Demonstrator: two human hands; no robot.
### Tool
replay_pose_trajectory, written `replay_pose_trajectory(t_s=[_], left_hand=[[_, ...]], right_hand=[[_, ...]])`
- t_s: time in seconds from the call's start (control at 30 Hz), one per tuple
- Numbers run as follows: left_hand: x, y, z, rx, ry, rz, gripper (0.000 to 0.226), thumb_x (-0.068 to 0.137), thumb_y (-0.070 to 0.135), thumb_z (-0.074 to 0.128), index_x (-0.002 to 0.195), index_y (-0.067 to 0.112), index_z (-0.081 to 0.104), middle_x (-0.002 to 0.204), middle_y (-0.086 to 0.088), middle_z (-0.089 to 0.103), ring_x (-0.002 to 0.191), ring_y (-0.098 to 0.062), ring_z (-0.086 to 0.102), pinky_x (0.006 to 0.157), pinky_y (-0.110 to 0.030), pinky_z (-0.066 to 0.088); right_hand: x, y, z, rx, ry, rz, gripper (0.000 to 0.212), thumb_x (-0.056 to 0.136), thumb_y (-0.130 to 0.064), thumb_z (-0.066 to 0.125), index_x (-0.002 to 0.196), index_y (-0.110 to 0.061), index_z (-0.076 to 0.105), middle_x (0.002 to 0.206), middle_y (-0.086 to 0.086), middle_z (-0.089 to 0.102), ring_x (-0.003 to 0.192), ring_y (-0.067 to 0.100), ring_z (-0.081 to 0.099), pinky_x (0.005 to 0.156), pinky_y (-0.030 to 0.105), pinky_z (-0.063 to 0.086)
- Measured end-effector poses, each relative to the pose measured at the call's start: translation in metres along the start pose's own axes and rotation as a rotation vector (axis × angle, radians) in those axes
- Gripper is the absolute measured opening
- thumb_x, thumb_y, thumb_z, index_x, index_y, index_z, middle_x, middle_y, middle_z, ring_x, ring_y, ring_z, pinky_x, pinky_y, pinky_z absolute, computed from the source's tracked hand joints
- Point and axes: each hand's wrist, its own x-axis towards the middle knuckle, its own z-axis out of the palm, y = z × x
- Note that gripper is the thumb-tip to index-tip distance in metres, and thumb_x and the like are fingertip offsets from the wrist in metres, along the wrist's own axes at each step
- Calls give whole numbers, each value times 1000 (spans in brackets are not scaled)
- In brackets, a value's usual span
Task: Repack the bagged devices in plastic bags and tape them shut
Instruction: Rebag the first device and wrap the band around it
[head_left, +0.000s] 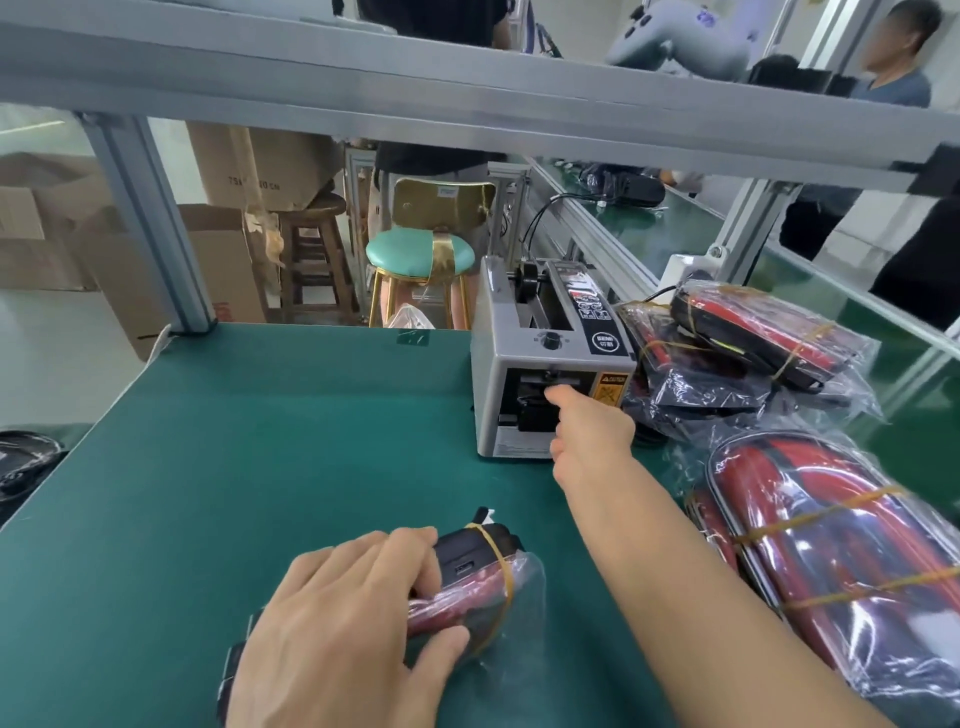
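Where the green worktop (218, 467) reaches its near edge, well in front of the tape dispenser (550, 364) and to its left, the left hand (343, 623) lies over a bagged device (478, 587), a red-and-black unit bound with a yellow rubber band inside clear plastic; fingers curl over its top and the thumb presses its near side, gripping it against the worktop. Behind the dispenser and to its left stands a teal-cushioned stool (415, 254). The right hand (592, 426) reaches to the dispenser's front opening, fingers extended at the slot; whether they pinch tape cannot be told. Just right of the dispenser lies a heap of bagged devices (748, 353), and nearer than it, a larger bagged red bundle (841, 561).
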Motion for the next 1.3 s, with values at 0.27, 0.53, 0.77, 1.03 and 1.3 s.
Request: replay_pose_trajectory(t_s=[0.27, 0.53, 0.77, 1.03, 1.3], left_hand=[[-3, 2, -1, -73, 72, -77, 34, 39, 33, 80, 70, 33, 65, 89, 20, 70, 87, -5, 49, 67, -15, 38], [-8, 6, -1, -111, 106, -137, 13, 50, 31, 72, 61, 32, 68, 85, 16, 50, 67, -4, 45, 62, -20, 40], [-16, 5, -4, -181, 93, -95, 16, 71, 34, 56, 67, 30, 71, 74, 14, 54, 72, -7, 61, 58, -23, 45], [-17, 4, -2, -218, 109, -76, 9, 53, 20, 73, 59, 26, 68, 72, 13, 60, 91, 3, 57, 67, -16, 46], [-16, 5, -5, -199, 97, -88, 7, 56, 21, 73, 59, 26, 69, 74, 12, 59, 79, -4, 59, 61, -20, 46]], right_hand=[[-42, -5, -53, 11, -422, -10, 31, 87, -17, 63, 63, -23, 45, 49, -10, 36, 46, 6, 28, 50, 19, 24], [-120, 13, -92, -383, -812, -144, 35, 56, -38, 78, 73, -9, 74, 91, -18, 68, 86, -13, 60, 79, 10, 39], [-123, 16, -85, -302, -687, -119, 28, 44, -38, 73, 60, -14, 76, 113, -4, 64, 90, -10, 60, 84, 20, 36], [-124, 17, -81, -343, -715, -96, 29, 45, -33, 73, 61, -10, 75, 113, 2, 65, 90, -9, 61, 81, 20, 36], [-126, 18, -81, -357, -746, -76, 32, 45, -34, 74, 64, -8, 76, 117, 5, 63, 96, -7, 58, 82, 21, 35]])
